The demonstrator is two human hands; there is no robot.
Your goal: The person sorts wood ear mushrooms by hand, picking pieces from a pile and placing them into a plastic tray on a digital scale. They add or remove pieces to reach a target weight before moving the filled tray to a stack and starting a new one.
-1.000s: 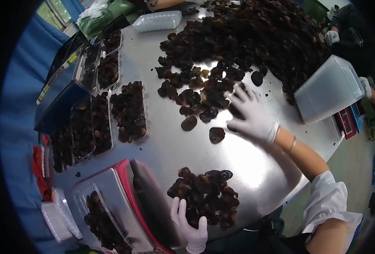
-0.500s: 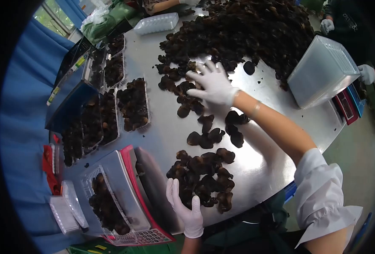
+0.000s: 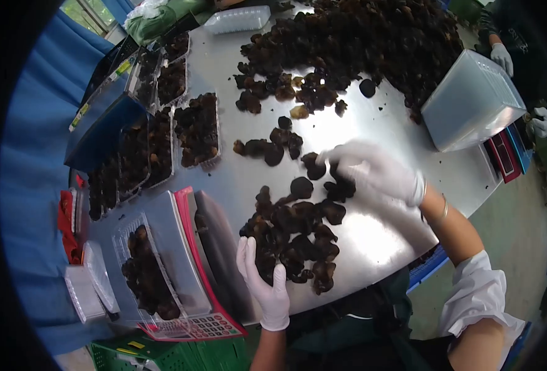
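My left hand [image 3: 265, 290], in a white glove, has its thumb apart from its upright fingers. It is open, with the fingertips at the near edge of a small heap of dark wood ear mushrooms [image 3: 295, 238]. My right hand [image 3: 375, 172], also gloved, is smeared by motion above a few loose wood ears [image 3: 340, 188] just beyond that heap. Its fingers point left and down, partly blurred. To the left, a clear plastic tray [image 3: 124, 244] with wood ears in it rests on a pink-edged scale [image 3: 227, 318].
A large pile of wood ears [image 3: 360, 43] covers the far part of the metal table [image 3: 385, 238]. Filled clear trays [image 3: 219, 139] line the left. Stacked trays [image 3: 471, 102] stand at right, beside another person's gloved hands [image 3: 542, 122]. A green crate [image 3: 162, 352] is below the scale.
My right hand has moved from the edge of the big pile back toward me and to the right. Loose wood ears lie nearer the small heap. My left hand stays at the heap.
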